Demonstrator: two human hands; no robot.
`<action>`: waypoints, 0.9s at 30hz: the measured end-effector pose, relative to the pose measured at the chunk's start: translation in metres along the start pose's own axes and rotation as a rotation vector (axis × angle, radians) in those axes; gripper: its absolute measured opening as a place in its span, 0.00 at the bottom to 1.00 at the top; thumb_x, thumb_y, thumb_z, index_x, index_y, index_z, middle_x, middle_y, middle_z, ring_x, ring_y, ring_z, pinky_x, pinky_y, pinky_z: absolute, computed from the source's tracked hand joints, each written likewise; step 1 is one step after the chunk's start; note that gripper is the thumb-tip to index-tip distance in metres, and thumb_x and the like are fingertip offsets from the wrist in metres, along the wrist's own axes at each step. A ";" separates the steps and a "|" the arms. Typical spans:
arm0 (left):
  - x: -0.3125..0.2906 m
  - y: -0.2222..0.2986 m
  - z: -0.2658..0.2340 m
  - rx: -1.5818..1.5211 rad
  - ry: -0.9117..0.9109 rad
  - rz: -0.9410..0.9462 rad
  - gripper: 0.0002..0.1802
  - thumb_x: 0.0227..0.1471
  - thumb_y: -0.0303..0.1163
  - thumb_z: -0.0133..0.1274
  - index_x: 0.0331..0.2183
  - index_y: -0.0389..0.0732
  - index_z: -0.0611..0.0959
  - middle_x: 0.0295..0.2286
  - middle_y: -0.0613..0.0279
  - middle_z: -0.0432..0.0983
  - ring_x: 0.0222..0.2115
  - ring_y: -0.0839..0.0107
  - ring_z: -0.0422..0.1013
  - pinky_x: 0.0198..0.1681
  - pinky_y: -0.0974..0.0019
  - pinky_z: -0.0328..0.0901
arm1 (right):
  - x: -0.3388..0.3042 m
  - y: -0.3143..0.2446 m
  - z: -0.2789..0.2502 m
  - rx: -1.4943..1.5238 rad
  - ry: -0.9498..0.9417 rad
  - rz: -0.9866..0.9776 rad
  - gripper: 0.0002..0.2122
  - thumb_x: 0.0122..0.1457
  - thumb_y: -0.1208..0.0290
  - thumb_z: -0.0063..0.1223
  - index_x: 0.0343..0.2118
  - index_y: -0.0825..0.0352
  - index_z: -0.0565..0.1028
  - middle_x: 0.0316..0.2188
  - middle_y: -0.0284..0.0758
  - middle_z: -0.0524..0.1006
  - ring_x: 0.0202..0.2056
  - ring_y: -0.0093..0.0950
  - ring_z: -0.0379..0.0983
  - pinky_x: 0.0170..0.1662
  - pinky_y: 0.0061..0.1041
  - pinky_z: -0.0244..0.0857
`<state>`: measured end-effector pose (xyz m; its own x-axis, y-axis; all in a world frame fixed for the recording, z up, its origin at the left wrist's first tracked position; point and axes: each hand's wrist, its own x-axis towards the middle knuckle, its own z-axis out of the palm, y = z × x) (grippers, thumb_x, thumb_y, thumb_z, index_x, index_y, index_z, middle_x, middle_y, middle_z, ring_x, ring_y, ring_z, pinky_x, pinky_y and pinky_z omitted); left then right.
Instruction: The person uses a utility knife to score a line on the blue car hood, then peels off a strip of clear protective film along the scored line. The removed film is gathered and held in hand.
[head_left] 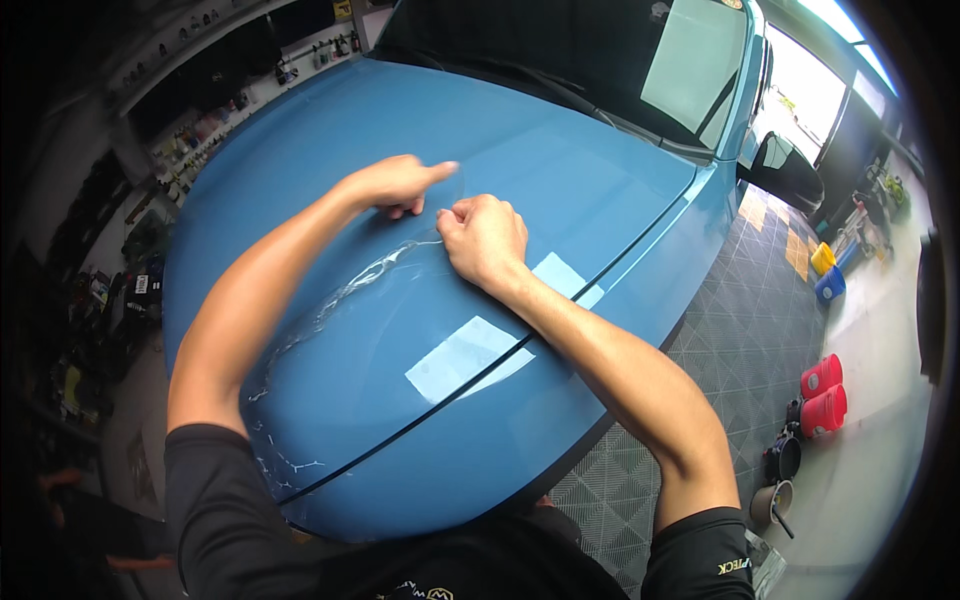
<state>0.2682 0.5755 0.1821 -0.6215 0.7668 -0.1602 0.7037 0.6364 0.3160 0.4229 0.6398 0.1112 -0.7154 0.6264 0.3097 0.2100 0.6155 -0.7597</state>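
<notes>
A blue car hood (560, 130) spreads in front of me. Across its near part runs the crinkled, shiny edge of a clear film (365, 280), curving from my hands down toward the front left. My right hand (485, 235) is closed in a pinch at the upper end of this edge, thumb and fingertips together. Just beyond it, my left hand (400, 185) hovers low over the hood or touches it; I cannot tell which. One left finger is stretched out to the right, apart from others bent downward. Between the hands, any film is too faint to make out.
A dark panel gap (410, 425) runs along the hood's right side. The windshield (540, 40) and side mirror (790, 175) stand beyond. Red buckets (825, 405) and a blue bucket (830, 285) line the right wall. Shelves with bottles (335, 45) are at the back left.
</notes>
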 end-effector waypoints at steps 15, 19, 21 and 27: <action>0.003 0.026 0.029 0.023 0.123 0.441 0.18 0.55 0.35 0.53 0.21 0.30 0.81 0.15 0.41 0.72 0.15 0.54 0.66 0.25 0.49 0.64 | -0.016 0.003 -0.020 -0.307 -0.153 -0.451 0.18 0.62 0.63 0.50 0.19 0.67 0.80 0.19 0.47 0.79 0.24 0.47 0.78 0.31 0.47 0.71; -0.005 0.027 0.045 -0.083 0.178 0.499 0.19 0.56 0.34 0.53 0.20 0.30 0.80 0.14 0.41 0.69 0.14 0.55 0.64 0.24 0.49 0.63 | 0.030 0.024 -0.087 -0.224 -0.042 -0.130 0.23 0.66 0.56 0.44 0.29 0.72 0.83 0.29 0.55 0.82 0.33 0.52 0.81 0.39 0.49 0.75; -0.009 0.026 0.051 -0.244 0.208 0.512 0.22 0.60 0.35 0.53 0.18 0.33 0.75 0.11 0.62 0.60 0.15 0.77 0.55 0.20 0.61 0.55 | 0.068 0.019 -0.085 -0.361 -0.116 -0.045 0.22 0.65 0.54 0.46 0.36 0.69 0.85 0.36 0.52 0.84 0.40 0.48 0.82 0.44 0.41 0.76; -0.016 0.026 0.061 -0.474 0.210 0.406 0.24 0.63 0.37 0.54 0.16 0.41 0.72 0.15 0.78 0.59 0.17 0.85 0.53 0.20 0.69 0.51 | 0.138 0.017 -0.039 -0.476 -0.471 -0.017 0.14 0.57 0.61 0.57 0.41 0.62 0.86 0.42 0.42 0.85 0.47 0.39 0.82 0.49 0.34 0.75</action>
<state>0.3176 0.5849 0.1364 -0.4268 0.8747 0.2295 0.6982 0.1574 0.6984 0.3539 0.7553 0.1636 -0.9131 0.4053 -0.0450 0.3897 0.8350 -0.3884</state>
